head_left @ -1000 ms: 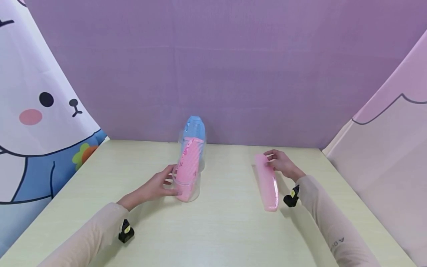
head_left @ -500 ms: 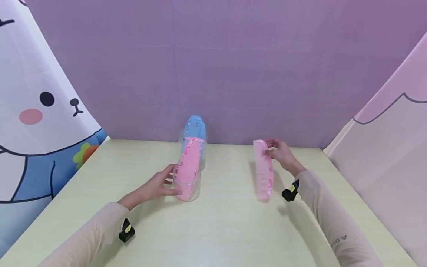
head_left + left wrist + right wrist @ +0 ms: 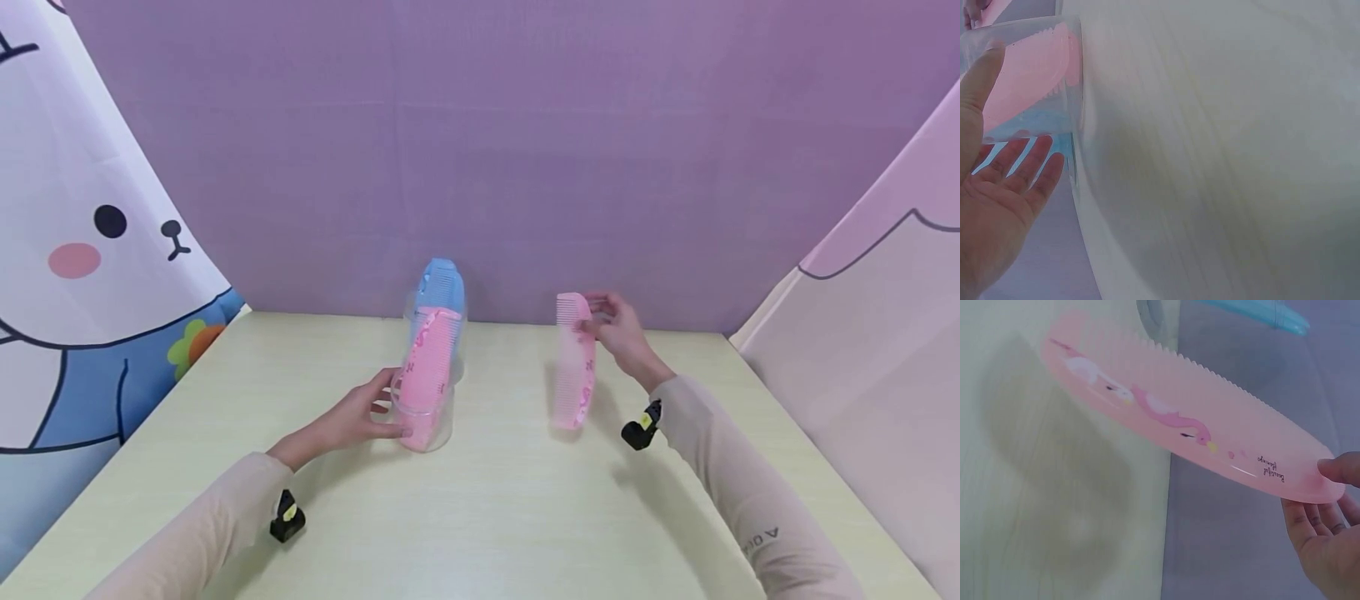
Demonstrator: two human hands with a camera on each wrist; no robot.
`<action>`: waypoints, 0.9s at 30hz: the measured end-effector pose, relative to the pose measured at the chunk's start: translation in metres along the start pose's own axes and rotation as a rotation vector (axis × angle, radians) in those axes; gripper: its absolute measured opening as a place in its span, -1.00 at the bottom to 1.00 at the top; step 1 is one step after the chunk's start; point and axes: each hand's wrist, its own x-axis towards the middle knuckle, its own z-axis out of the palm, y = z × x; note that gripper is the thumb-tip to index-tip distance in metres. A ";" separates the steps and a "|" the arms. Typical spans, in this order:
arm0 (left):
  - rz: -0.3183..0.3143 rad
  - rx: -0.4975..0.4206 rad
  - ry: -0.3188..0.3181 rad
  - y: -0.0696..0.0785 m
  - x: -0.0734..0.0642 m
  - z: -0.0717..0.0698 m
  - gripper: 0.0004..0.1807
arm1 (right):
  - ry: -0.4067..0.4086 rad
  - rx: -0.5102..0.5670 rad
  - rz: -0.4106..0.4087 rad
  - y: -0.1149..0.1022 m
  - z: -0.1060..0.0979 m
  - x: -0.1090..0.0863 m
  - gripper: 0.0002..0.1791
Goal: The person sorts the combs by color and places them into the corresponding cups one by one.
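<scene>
On the pale green table (image 3: 495, 517), near its middle, a clear plastic cup (image 3: 423, 417) was steadied by the left hand (image 3: 352, 421), whose fingers were laid loosely against the cup's left side, the thumb set against the wall and the other fingers nearly straight, as was shown in the left wrist view (image 3: 997, 200). Inside the cup a pink comb (image 3: 426, 367) was stood on end and leaned back toward the purple wall; just behind it a blue comb (image 3: 438, 287) was seen upright, and whether it shared the same cup could not be told from the head view, though both colours were seen through the clear wall (image 3: 1029, 81) from the wrist.

To the right, well apart from the cup, a second pink comb (image 3: 573, 362) was held off the table by the right hand (image 3: 615, 333). Its upper end was pinched between the thumb and the curled fingers, and its lower end hung down toward the table, above its own shadow. In the right wrist view the comb (image 3: 1185, 419) was seen printed with a flamingo and a small line of script, its teeth turned away from the hand (image 3: 1325, 519), with the thumb tip pressed on the rounded end.

A cartoon rabbit curtain (image 3: 82, 242) was hung at the left edge, and a pink one (image 3: 885, 317) at the right.
</scene>
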 end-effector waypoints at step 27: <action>-0.024 -0.010 -0.011 0.003 -0.001 0.000 -0.11 | 0.036 0.205 -0.276 -0.069 0.056 -0.010 -0.43</action>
